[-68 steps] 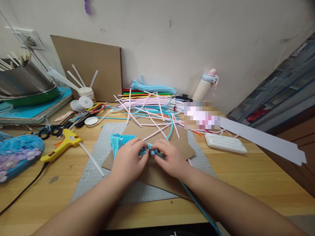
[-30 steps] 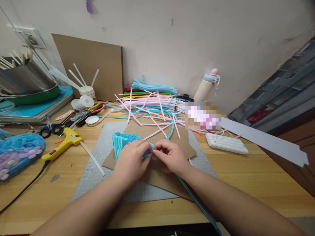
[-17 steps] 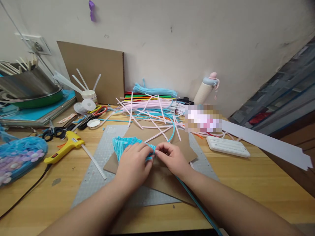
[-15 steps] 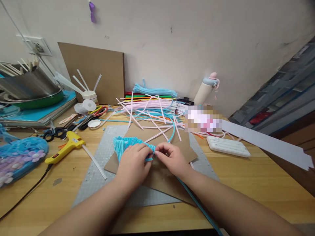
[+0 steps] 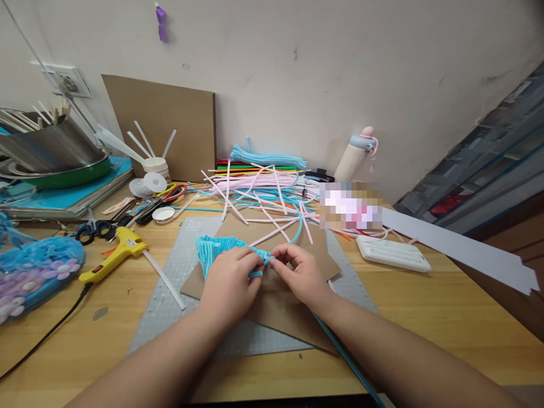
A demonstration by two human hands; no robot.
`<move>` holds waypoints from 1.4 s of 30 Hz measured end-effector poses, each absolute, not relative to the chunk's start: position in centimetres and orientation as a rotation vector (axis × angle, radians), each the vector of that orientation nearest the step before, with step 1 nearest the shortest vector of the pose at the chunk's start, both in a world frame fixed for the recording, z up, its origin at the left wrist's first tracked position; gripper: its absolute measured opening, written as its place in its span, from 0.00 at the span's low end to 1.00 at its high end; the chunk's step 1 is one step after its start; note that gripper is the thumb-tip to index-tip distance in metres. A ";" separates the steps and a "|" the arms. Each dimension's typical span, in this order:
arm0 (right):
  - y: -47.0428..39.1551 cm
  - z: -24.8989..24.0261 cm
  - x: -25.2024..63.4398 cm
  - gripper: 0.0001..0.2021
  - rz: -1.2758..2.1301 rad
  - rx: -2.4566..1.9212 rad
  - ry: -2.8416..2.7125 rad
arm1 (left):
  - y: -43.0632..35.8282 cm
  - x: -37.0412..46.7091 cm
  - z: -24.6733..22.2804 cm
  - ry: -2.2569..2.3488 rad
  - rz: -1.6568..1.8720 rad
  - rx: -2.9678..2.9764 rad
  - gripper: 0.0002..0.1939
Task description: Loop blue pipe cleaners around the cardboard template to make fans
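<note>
My left hand [image 5: 233, 283] is closed around a blue piece made of pipe cleaners [image 5: 211, 249], whose ribbed body sticks out past the knuckles on the left. At its narrow right end, my right hand [image 5: 300, 272] pinches a blue pipe cleaner [image 5: 268, 259] between thumb and forefinger. One long blue strand [image 5: 346, 357] runs from under my right wrist to the table's front edge. Both hands are above a brown cardboard sheet [image 5: 289, 320], which lies on a grey cutting mat [image 5: 170, 294].
Loose pink and blue pipe cleaners [image 5: 255, 184] are heaped behind the hands. A yellow glue gun [image 5: 114, 255], scissors [image 5: 96, 229] and a blue flowered piece [image 5: 46, 266] lie to the left. On the right are a white flat device [image 5: 393, 254] and a bottle [image 5: 352, 153].
My right hand has shifted very slightly right, showing a little more of the blue end between the hands. My left hand keeps its hold.
</note>
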State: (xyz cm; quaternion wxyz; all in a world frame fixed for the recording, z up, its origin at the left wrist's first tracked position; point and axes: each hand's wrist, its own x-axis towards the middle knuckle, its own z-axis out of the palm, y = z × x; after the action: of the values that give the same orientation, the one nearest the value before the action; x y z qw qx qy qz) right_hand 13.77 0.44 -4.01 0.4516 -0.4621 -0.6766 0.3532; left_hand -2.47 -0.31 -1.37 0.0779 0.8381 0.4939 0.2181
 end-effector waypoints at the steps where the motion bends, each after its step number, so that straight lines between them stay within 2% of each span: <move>1: 0.4 -4.0 13.7 0.04 0.876 -1.138 -1.674 | -0.3 -2.5 -1.4 1.474 0.646 2.517 0.06; 14: 0.3 -3.7 13.9 0.04 0.852 -1.124 -1.750 | -0.4 -2.5 -1.3 1.494 0.645 2.504 0.05; 19: 0.3 -3.7 13.8 0.08 0.825 -1.061 -1.848 | -0.3 -2.5 -1.4 1.463 0.638 2.511 0.07; 35: 0.7 -3.9 13.4 0.08 0.744 -1.119 -1.818 | -0.5 -2.5 -1.2 1.493 0.643 2.461 0.09; 42: 0.5 -3.8 13.7 0.10 0.779 -1.049 -1.812 | -0.4 -2.5 -1.2 1.532 0.641 2.453 0.07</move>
State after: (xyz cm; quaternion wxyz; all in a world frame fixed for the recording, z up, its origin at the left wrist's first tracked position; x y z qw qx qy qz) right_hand 13.66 0.51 -3.78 0.4383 -0.4219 -0.7291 0.3135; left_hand -2.50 -0.43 -1.25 0.0898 0.8248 0.5150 0.2154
